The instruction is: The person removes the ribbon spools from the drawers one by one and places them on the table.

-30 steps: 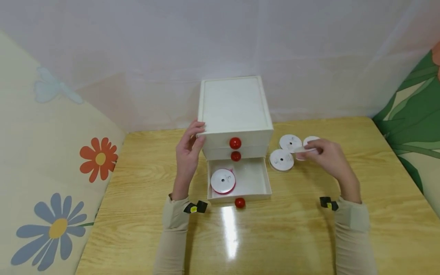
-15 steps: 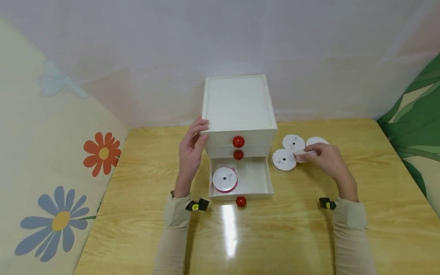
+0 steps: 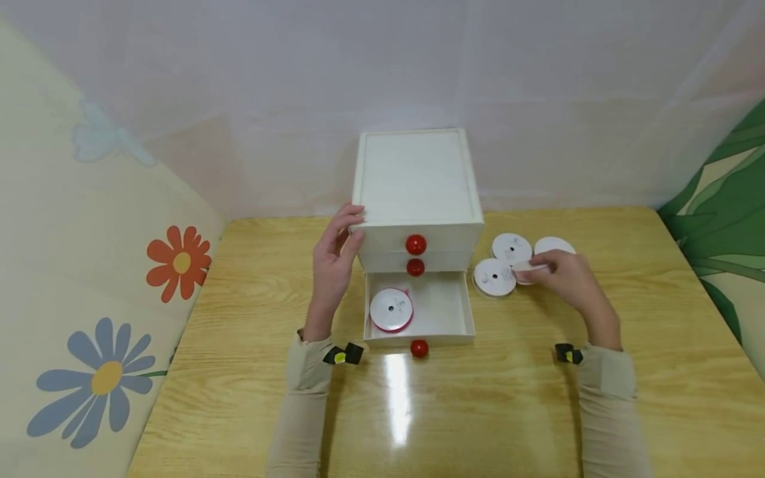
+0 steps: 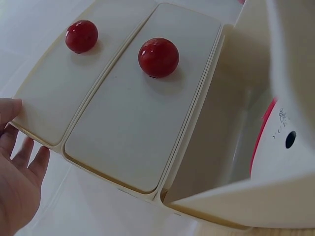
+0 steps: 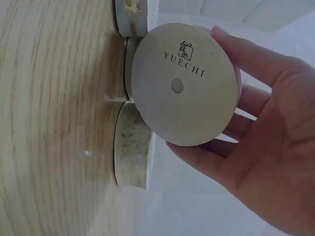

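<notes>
My right hand holds a white ribbon spool by its rim, with "YUECHI" printed on its face. The spool is tilted on edge beside other ribbon spools on the table, including a left one and a back one. My left hand grips the front left corner of a white drawer cabinet, its thumb on the front. The cabinet's bottom drawer is pulled out. In its left part lies a spool with red ribbon.
Red round knobs mark the drawers, such as the top knob and the bottom knob. The two upper drawers are closed. A third loose spool lies behind my right hand. Decorated panels flank the wooden table.
The view has shifted slightly. My right hand has come a little nearer the left loose spool with the held spool. My left hand stays on the cabinet corner.
</notes>
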Demonstrator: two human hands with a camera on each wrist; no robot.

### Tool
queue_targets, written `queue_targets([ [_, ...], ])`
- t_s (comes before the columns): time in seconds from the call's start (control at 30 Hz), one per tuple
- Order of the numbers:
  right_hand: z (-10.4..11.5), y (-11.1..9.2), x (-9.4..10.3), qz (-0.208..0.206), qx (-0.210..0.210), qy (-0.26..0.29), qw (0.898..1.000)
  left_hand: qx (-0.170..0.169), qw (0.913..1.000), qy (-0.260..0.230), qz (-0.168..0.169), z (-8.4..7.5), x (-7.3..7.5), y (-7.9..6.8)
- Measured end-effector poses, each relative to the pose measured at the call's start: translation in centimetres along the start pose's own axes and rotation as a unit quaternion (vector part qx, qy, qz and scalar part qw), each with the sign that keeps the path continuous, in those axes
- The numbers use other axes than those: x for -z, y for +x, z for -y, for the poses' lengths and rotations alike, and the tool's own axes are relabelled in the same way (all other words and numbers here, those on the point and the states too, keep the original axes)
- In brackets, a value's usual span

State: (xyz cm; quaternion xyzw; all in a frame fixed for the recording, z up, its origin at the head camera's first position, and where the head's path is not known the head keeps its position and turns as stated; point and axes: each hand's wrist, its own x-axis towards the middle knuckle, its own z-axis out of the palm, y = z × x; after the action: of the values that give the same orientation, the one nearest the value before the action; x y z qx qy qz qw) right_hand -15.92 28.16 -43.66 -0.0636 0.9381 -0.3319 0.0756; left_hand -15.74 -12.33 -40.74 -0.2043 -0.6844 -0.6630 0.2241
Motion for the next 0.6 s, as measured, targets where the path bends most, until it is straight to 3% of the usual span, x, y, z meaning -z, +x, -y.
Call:
queue_targets([
  [0.43, -0.04, -0.41, 0.7, 0.124, -0.008, -0.045, 0.991, 0.001, 1.0, 0.006, 0.002, -0.06, 0.1, -0.01],
  [0.6, 0.0, -0.4, 0.72, 0.132, -0.001, -0.051, 0.99, -0.002, 1.0, 0.007, 0.003, -0.03, 0.09, -0.03],
])
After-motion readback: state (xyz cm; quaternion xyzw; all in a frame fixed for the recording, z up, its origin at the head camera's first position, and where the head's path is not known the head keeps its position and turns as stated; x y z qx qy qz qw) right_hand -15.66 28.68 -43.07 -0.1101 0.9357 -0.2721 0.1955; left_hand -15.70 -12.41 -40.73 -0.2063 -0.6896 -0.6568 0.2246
